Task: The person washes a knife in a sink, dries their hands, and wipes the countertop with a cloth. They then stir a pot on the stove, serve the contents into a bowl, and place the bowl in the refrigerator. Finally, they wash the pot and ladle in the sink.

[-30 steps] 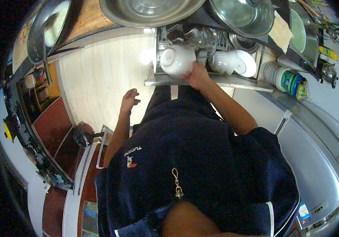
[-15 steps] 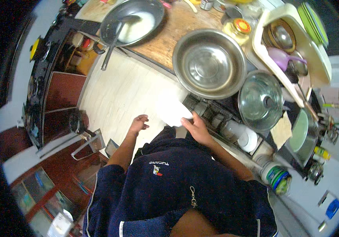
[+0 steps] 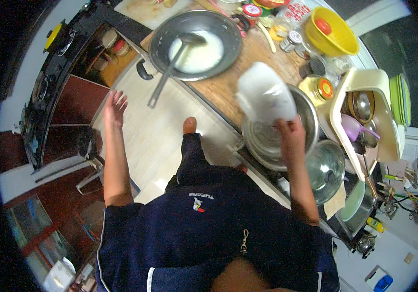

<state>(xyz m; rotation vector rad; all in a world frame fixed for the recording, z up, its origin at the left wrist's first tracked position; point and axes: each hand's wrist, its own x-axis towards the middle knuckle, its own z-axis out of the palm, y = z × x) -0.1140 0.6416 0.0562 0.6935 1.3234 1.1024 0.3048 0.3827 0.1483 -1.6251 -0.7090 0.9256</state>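
My right hand [image 3: 290, 130] is closed on the edge of a shiny white dish [image 3: 266, 95] with rounded corners, tilted above a wide steel basin [image 3: 307, 109]. The dish hides much of the basin's inside. Off to the left, my left hand [image 3: 115, 108] is raised over the floor, fingers apart and holding nothing. On the wooden board [image 3: 209, 95], a dark wok [image 3: 233, 44] contains a milky white liquid [image 3: 213, 52]. A ladle [image 3: 170, 73] rests in the wok, its handle reaching over the rim.
Right of the basin are a glass bowl [image 3: 327, 170] and a cream dish tub [image 3: 335, 104] with a purple ladle [image 3: 351, 127]. Behind stand a yellow bowl [image 3: 343, 44], a lidded jar [image 3: 324, 89] and small jars. A cutting board [image 3: 141, 14] lies at the far left.
My right hand has carried the white dish from beside my body up and forward to above the basin. My left hand has moved left and forward, its fingers spreading. The view has shifted.
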